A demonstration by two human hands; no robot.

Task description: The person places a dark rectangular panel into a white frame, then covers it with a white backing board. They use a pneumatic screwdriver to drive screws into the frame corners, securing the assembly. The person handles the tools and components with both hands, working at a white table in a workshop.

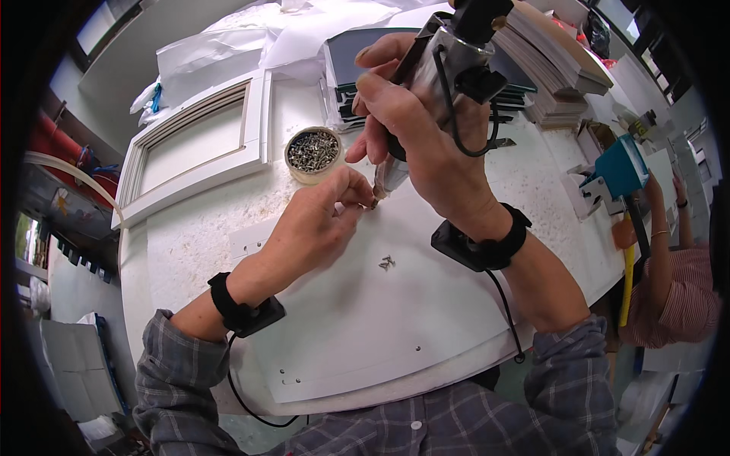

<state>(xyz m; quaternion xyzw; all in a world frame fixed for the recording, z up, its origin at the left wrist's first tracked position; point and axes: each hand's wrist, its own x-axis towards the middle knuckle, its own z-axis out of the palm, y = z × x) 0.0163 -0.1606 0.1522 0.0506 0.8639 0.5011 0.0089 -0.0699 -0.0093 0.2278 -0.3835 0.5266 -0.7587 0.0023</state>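
A white panel lies nearest, under both forearms, with a few loose screws on it just below the hands. The left hand is pinched nearly closed, thumb and forefinger holding a small screw against the tip of the power screwdriver. The right hand is wrapped tight around the screwdriver's body, which tilts down toward the left fingers. Just beyond the left hand stands a round tub of screws. Left of it lies a white frame. Behind the right hand sit stacked dark boards and crumpled white wrapping sheets.
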